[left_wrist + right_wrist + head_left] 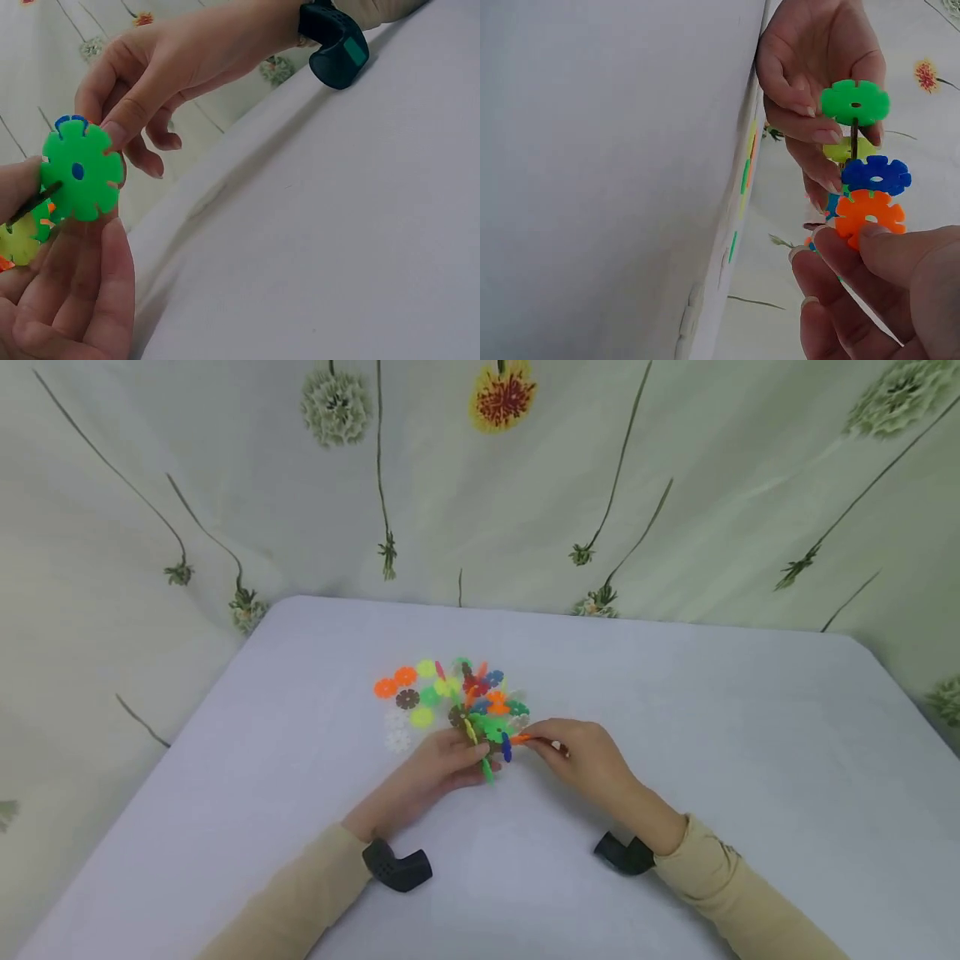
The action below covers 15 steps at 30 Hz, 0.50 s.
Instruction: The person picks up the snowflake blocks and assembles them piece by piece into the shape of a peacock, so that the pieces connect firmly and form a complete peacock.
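Note:
My left hand (441, 763) grips a cluster of interlocking plastic snowflake discs (495, 727) in green, brown, yellow, blue and orange. Opposite it, my right hand (588, 760) pinches an orange snowflake disc (870, 216) between thumb and fingers. In the right wrist view this orange disc overlaps the edge of a blue disc (877, 175) on the cluster. A green disc (855, 100) stands out at the cluster's near end, beside the left fingers. Seen from the left wrist, the green disc (84, 176) faces the camera and hides part of the blue one.
Loose discs lie on the white table (720, 718) just beyond the left hand: orange (386, 687), brown (407, 699), yellow (422, 717) and white (397, 731) ones. A flower-patterned cloth (465, 510) hangs behind the table. Each wrist wears a black device (397, 867).

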### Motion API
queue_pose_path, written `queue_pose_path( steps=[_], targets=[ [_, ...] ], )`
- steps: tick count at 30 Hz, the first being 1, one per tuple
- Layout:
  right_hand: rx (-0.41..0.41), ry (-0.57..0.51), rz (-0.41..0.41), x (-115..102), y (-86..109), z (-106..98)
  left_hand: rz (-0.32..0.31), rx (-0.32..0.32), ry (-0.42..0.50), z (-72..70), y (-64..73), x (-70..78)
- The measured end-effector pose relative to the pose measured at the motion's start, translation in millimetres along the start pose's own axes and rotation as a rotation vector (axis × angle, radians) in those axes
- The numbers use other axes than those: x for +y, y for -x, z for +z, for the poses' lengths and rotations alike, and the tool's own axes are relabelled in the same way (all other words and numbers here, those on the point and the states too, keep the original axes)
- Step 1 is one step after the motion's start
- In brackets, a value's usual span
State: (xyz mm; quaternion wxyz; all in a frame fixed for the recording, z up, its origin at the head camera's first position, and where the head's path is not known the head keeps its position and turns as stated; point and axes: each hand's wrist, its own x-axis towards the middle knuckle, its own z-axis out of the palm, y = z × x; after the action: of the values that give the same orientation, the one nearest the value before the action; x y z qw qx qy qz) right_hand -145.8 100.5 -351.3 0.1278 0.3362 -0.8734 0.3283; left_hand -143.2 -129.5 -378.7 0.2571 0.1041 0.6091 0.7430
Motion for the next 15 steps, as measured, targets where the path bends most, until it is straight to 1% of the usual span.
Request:
queue_pose_path(
  steps=[2, 4, 6, 10, 14, 15],
  targets=[
    [-0.003, -0.034, 0.047, 0.0, 1.0, 0.6, 0.009, -0.003, 0.017, -1.0, 0.1, -1.7],
    [-0.002, -0.054, 0.068, -0.2, 2.5, 1.1, 0.010, -0.003, 0.043, -1.5, 0.8, -3.1],
    [0.002, -0.060, 0.070, -0.6, 4.0, 1.6, 0.017, -0.004, 0.073, -1.4, 1.5, -4.1],
    [0.010, -0.049, 0.062, -1.8, 5.3, 1.7, 0.026, -0.013, 0.099, -0.8, 1.7, -4.5],
    [0.024, -0.011, 0.053, -2.4, 4.1, 1.1, 0.038, -0.020, 0.092, -1.0, 0.2, -3.1],
    [0.029, 0.001, 0.047, -2.5, 3.8, 1.1, 0.032, -0.018, 0.086, -1.0, 0.1, -2.6]
  ],
)
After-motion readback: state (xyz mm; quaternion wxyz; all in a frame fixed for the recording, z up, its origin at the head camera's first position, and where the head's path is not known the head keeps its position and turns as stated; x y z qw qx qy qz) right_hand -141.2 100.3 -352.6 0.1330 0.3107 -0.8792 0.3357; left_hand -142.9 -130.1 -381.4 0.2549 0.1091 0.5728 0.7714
